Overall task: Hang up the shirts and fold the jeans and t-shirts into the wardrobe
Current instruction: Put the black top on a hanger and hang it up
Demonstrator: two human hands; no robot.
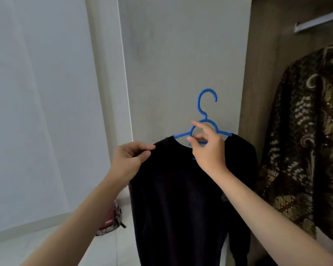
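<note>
Now two hands hold one black shirt [181,189]; one blue hanger [206,112].

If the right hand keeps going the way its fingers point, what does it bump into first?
The right hand points up and leftward, already pinching the blue hanger. Past it, the first thing is probably the pale wall panel, though depth is hard to judge.

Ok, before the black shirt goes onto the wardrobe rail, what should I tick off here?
1. Hanger held: right hand grips the blue hanger below its hook. Ok.
2. Hook free to catch the rail: nothing on it. Ok.
3. Right shoulder of the black shirt on the hanger: ok.
4. Left shoulder seated: left hand pinches it, hanger arm exposed. Not ok.
5. Room on the rail beside the patterned shirt: cannot tell.
</note>
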